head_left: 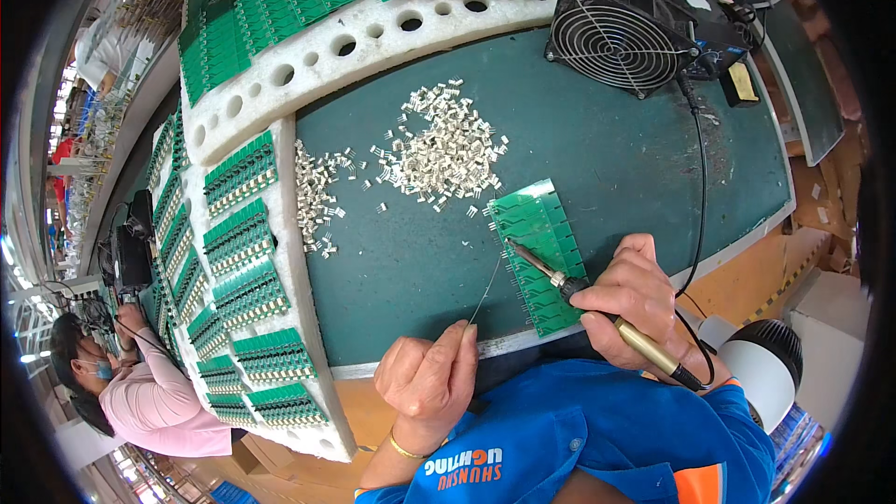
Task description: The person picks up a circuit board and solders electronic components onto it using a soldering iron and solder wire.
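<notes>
A green circuit board panel (551, 243) lies on the dark green bench mat at its front edge, with small pale parts along its left edge. My right hand (630, 303) is closed around a soldering iron (644, 347) with a brass-coloured handle; its tip rests over the board's upper left part. Between the thumb and fingers of my left hand (431, 378) is a thin solder wire (487, 287), which reaches up toward the board's left edge near the iron's tip. Whether wire and tip touch I cannot tell.
A pile of small white connectors (443, 149) lies beyond the board. White foam trays (308, 317) hold several finished-looking green boards on the left; more boards lie at the back. A black fan (616, 33) stands back right, near a sponge (742, 84). A co-worker (154, 401) sits at left.
</notes>
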A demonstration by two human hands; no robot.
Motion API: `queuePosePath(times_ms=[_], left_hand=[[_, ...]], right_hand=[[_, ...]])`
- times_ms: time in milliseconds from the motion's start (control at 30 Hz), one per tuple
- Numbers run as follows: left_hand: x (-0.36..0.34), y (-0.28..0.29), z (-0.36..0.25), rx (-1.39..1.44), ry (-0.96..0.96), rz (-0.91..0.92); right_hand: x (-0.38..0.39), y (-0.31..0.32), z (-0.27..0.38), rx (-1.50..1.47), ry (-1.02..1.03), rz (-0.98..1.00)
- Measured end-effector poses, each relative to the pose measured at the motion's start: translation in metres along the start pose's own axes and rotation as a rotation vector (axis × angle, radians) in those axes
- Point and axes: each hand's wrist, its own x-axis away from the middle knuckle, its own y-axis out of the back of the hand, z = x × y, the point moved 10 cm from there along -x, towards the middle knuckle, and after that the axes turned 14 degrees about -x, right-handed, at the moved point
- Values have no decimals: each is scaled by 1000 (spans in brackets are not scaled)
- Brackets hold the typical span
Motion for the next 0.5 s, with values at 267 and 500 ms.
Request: queuePosePath(times_ms=[267,500], left_hand=[[0,-1,0,2,3,3],[1,1,0,-5,-3,6]], right_hand=[[0,0,0,-1,-2,2],[1,2,2,12,12,-6]])
